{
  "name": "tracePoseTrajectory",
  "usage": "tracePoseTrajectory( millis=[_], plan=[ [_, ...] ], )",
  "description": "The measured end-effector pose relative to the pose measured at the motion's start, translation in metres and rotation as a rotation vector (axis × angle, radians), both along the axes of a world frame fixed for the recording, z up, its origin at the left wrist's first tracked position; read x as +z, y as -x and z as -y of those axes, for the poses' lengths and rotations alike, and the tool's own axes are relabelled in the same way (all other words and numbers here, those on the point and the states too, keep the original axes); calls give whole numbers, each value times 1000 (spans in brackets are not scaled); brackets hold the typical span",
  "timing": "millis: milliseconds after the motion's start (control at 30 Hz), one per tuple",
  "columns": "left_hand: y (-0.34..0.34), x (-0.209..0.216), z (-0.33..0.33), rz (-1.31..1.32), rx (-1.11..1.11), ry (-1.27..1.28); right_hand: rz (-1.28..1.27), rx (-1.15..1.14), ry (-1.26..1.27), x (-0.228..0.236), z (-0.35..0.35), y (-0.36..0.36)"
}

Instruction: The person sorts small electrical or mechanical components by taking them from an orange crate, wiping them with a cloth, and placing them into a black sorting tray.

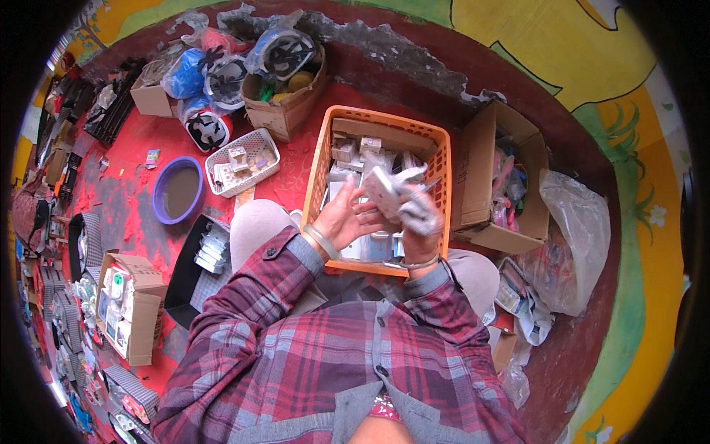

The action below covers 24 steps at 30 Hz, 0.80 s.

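Note:
An orange plastic basket (387,113) stands before me between my knees, packed with small white and pale boxes (360,152). Over it, my left hand (345,219) is open, its fingers spread, with nothing held in it. My right hand (423,238) is closed on a small white flat box (381,191), which tilts toward the left hand and is smeared by motion. A whitish-grey cloth (419,212) covers much of that hand's fingers; whether it is a rag or a glove is unclear.
Right of the basket stands an open carton (473,174) of colourful goods, beside a clear plastic bag (573,244). Leftward are a white tray (244,185), a purple basin (178,191), a black bin (185,277) and another carton (137,325). Bagged helmets (225,81) sit farther back.

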<state>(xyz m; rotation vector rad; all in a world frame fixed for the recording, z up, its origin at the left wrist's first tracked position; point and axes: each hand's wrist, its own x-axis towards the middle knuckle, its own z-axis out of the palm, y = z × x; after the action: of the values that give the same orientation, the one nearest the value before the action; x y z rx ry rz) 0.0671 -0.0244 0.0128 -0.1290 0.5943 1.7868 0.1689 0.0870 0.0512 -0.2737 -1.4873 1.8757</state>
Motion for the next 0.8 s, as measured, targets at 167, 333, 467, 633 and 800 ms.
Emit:
tracePoseTrajectory(
  millis=[167,333,467,633,800],
  plan=[
    [7,34,5,9,234,-333,-57,77,-1173,-3,23,3],
    [19,28,15,26,346,-324,-23,268,-835,4,17,-6],
    [20,27,22,60,283,-354,97,57,477,23,-4,-10],
    [10,27,17,75,188,-350,26,131,445,20,-27,-17],
    [-15,24,1,105,56,-302,411,178,-1172,13,12,0]
  ],
)
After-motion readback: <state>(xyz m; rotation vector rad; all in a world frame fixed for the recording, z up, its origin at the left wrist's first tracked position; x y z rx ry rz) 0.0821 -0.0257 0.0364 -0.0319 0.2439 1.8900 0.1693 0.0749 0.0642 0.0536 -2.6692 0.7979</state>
